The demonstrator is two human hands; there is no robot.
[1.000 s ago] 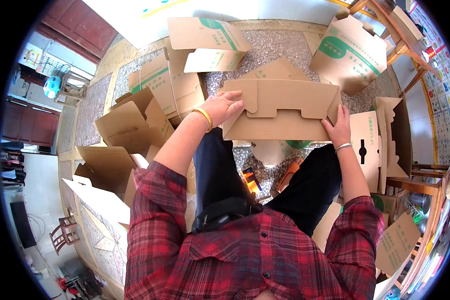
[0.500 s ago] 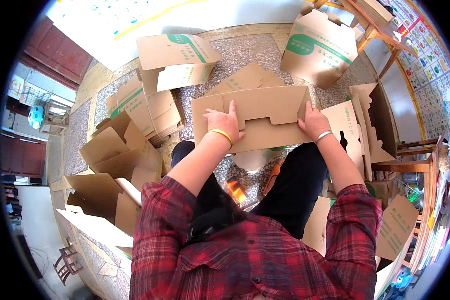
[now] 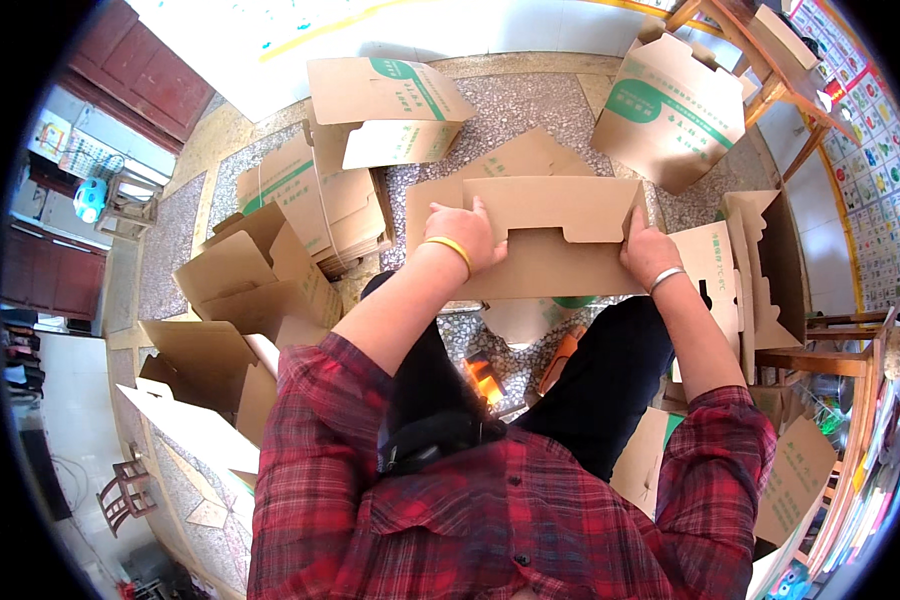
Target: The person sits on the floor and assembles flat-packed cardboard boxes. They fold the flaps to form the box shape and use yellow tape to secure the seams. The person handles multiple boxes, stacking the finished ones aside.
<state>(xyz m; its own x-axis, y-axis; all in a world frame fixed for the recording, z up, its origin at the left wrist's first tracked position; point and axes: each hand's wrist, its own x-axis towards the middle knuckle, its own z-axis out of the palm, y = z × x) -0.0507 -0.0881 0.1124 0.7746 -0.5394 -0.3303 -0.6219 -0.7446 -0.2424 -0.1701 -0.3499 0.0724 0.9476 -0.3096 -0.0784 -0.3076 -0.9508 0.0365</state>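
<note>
A brown cardboard box (image 3: 545, 268), partly folded, is in front of me above my knees. Its far edge carries a flap with a wide notch cut in it. My left hand (image 3: 467, 236) is closed on the box's left part, thumb toward the notch and index finger along the flap. On the right end, my right hand (image 3: 652, 256) grips the side, index finger reaching up the edge; some of its fingers are hidden behind the cardboard. Beyond the box lies a flat cardboard piece (image 3: 535, 155).
Tied flat cartons (image 3: 305, 200) and open boxes (image 3: 235, 270) (image 3: 205, 365) stand left. A closed-sided carton (image 3: 670, 110) is far right, another open box (image 3: 775, 270) right, beside a wooden rack (image 3: 820, 362). An orange object (image 3: 484, 380) lies on the floor between my legs.
The whole view has shifted, so things appear farther right. My left index finger has drawn in, and the notched flap's left end now looks apart from the panel beside it. Both hands keep hold.
</note>
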